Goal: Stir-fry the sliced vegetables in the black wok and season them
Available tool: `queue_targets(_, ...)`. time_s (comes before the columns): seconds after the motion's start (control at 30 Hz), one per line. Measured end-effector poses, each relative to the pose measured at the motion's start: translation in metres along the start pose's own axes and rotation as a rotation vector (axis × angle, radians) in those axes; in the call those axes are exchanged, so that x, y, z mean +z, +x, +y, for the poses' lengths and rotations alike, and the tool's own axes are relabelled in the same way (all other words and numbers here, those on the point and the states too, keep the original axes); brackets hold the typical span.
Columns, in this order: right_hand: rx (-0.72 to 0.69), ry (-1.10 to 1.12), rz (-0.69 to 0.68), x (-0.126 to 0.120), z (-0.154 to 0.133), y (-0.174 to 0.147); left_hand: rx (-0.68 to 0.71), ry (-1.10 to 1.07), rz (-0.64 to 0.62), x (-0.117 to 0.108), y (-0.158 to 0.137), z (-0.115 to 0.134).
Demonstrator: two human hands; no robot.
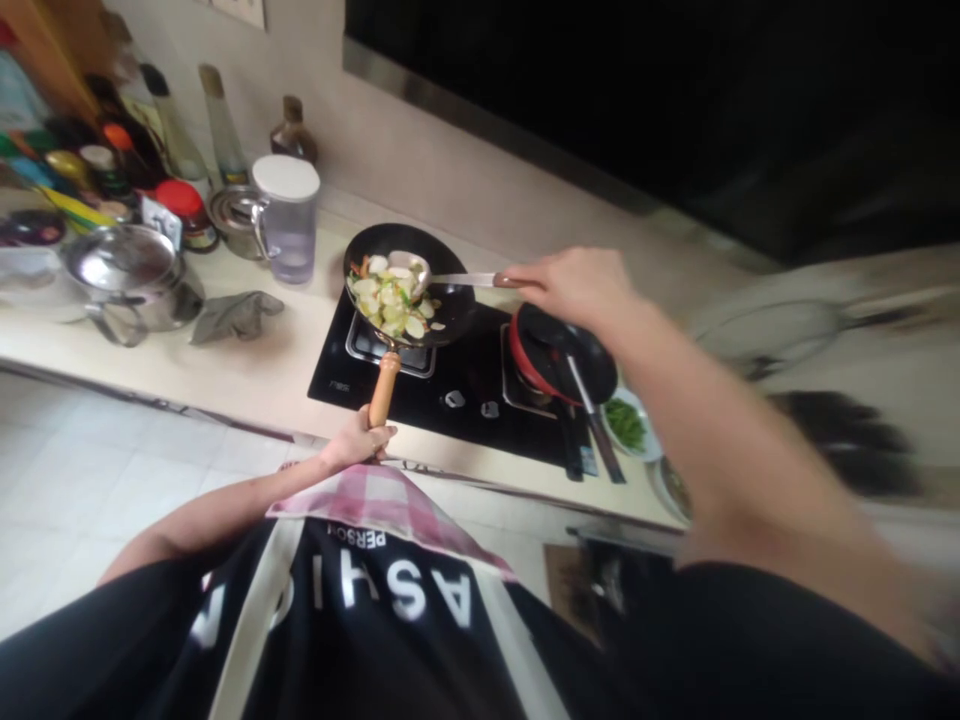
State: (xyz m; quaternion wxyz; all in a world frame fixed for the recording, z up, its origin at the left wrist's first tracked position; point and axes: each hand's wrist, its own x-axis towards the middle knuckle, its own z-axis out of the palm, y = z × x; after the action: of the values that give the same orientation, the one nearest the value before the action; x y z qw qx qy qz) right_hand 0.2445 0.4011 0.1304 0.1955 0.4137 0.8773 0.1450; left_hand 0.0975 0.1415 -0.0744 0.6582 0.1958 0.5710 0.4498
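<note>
My left hand point(361, 438) is wrapped round the wooden handle of a black wok point(454, 305), which sits over the left burner and looks tilted. Sliced pale vegetables point(390, 300) with bits of orange and green lie in its left part. From the right, my right hand point(570, 285) grips the brown handle end of a metal ladle point(465, 281). The ladle's bowl rests among the slices, with some pale pieces in it. Below my right hand stands a red pan point(521, 355) on the right burner, with a black spatula point(592, 415) lying across it.
The black gas stove point(465, 435) is set in a pale counter. A lidded water jug point(291, 225), a steel pot point(135, 280), a grey cloth point(236, 317) and several bottles stand or lie to the left. A plate of chopped greens point(626, 425) is at right. A dark range hood point(675, 100) overhangs.
</note>
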Motion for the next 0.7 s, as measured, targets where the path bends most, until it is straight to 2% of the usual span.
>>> queue_targets(0.1,0.095,0.012,-0.141,-0.035,0.018,-0.008,-0.014,0.002,0.013,0.001,0.0,0.001)
queue_targets(0.17,0.099,0.03,-0.261,-0.055,0.023,-0.006,-0.017,0.003,0.016,0.001,0.0,0.0)
queue_targets(0.3,0.05,0.041,-0.437,-0.076,0.009,0.004,-0.025,0.001,0.017,0.001,0.001,0.001)
queue_targets(0.4,-0.023,0.119,-0.478,-0.067,-0.016,0.009,-0.044,-0.003,0.021,0.001,0.001,0.001)
queue_targets(0.5,-0.041,0.245,-0.407,-0.044,-0.031,0.008,-0.052,-0.015,0.026,0.002,0.001,0.001)
queue_targets(0.6,0.047,0.406,-0.375,-0.023,-0.021,0.0,-0.046,-0.024,0.016,0.003,0.002,0.001)
queue_targets(0.7,0.146,0.555,-0.433,-0.022,0.005,-0.008,-0.046,-0.015,0.002,0.003,0.002,0.002)
